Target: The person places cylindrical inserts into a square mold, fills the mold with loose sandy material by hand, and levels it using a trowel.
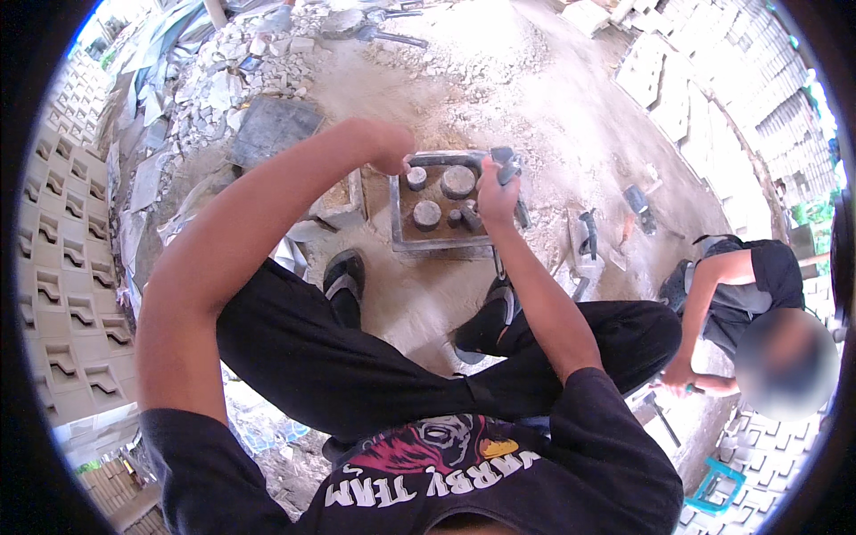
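Observation:
Between my feet and slightly ahead is a rectangular dark mould frame (396, 214) with brownish material inside. Several round grey cylinders stand in it, among them a large one (458, 182) and a smaller one (427, 215). My left hand (392, 147) is bent down at the frame's far left corner; its fingers are mostly hidden, so their grip cannot be told. At the frame's right side my right hand (496, 194) is closed around a dark hand tool (505, 160), whose blocky end sticks out above the fist. The tool's exact kind is unclear.
A dark square slab (276, 131) lies left of the frame, near broken rubble (223, 89). On the right are a mallet (637, 200) and a trowel (621, 245). A co-worker (713, 294) crouches at far right, holding a tool. Patterned blocks (67, 267) are stacked left.

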Demonstrator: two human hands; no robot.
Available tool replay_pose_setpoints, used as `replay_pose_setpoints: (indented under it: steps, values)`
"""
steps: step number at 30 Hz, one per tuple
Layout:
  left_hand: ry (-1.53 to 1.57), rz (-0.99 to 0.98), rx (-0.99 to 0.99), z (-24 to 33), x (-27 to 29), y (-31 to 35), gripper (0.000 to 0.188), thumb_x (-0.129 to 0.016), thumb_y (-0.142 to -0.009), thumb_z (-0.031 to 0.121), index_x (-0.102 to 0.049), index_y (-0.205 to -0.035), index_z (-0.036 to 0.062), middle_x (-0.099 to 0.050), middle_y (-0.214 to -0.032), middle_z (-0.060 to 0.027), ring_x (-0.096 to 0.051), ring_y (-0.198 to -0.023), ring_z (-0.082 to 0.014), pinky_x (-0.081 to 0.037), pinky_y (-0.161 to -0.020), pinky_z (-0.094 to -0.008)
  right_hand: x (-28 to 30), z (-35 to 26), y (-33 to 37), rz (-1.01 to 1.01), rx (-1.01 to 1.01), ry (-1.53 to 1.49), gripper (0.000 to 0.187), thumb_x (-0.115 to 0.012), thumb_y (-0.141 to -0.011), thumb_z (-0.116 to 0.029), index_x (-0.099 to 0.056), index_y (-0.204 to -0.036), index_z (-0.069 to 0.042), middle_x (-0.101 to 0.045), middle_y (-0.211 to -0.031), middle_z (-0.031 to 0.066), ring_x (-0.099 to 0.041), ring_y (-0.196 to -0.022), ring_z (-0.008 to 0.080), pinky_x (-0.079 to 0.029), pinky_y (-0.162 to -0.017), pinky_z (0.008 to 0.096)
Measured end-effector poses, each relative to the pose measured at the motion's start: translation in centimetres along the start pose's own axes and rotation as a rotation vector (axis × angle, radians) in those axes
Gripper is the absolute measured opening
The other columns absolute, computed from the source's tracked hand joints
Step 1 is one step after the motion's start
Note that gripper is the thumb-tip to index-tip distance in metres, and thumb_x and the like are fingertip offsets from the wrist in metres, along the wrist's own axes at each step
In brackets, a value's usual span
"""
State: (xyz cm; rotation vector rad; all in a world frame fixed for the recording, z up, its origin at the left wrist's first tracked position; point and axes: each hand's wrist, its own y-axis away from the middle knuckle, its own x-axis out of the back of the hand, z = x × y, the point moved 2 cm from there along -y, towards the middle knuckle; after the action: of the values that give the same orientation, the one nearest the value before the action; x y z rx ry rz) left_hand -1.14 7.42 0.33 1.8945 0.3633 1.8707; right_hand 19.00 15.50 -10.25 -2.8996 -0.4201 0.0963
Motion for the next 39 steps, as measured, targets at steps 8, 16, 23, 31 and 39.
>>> replay_pose_setpoints:
  steps: [8, 16, 23, 31, 39]
  values:
    - [0.021, -0.093, 0.048, -0.9, -1.3, 1.4, 0.035, -0.058, -0.088, 0.033, -0.063, -0.112, 0.0078, -0.066, -0.106, -0.0188, -0.062, -0.100, -0.0360, -0.049, -0.087, -0.0459, -2.3, -0.3, -2.5, -0.208, -0.129, 0.170, 0.041, -0.060, -0.091, -0.030, -0.052, -0.060, -0.005, -0.048, -0.053, -0.0011, -0.046, -0.053, 0.0119, -0.039, -0.053, 0.0326]
    - [0.013, -0.126, 0.151, -2.2, -3.7, 3.7, 0.035, -0.055, -0.089, 0.036, -0.065, -0.107, 0.0075, -0.066, -0.104, -0.0178, -0.063, -0.099, -0.0356, -0.051, -0.083, -0.0461, -6.3, -0.8, -2.7, -0.348, 0.018, 0.426, 0.038, -0.061, -0.088, -0.031, -0.060, -0.067, 0.001, -0.056, -0.058, 0.0045, -0.052, -0.059, 0.0132, -0.041, -0.055, 0.0349]
    - [0.046, -0.126, 0.121, -2.3, -3.9, 2.7, 0.030, -0.058, -0.086, 0.030, -0.066, -0.103, 0.0062, -0.066, -0.104, -0.0184, -0.063, -0.097, -0.0366, -0.051, -0.082, -0.0458, -6.8, 0.3, -3.6, -0.299, -0.066, 0.319, 0.042, -0.059, -0.087, -0.035, -0.057, -0.069, 0.002, -0.058, -0.060, 0.0084, -0.055, -0.058, 0.0232, -0.044, -0.058, 0.0405]
    - [0.117, -0.046, 0.091, -2.2, -4.3, 2.1, 0.029, -0.057, -0.085, 0.028, -0.066, -0.102, 0.0052, -0.067, -0.102, -0.0176, -0.064, -0.095, -0.0354, -0.051, -0.080, -0.0464, -7.4, 1.5, -9.4, -0.276, -0.221, 0.413, 0.037, -0.055, -0.082, -0.030, -0.058, -0.068, 0.004, -0.059, -0.061, 0.0124, -0.058, -0.063, 0.0218, -0.045, -0.060, 0.0404]
    - [0.049, -0.195, 0.207, -2.7, -3.9, 2.5, 0.034, -0.063, -0.082, 0.026, -0.068, -0.108, 0.0054, -0.068, -0.104, -0.0149, -0.064, -0.098, -0.0311, -0.052, -0.083, -0.0427, -7.9, 0.6, -4.4, -0.452, -0.135, 0.587, 0.036, -0.059, -0.084, -0.030, -0.063, -0.082, 0.005, -0.064, -0.091, 0.0251, -0.062, -0.083, 0.0362, -0.046, -0.077, 0.0451]
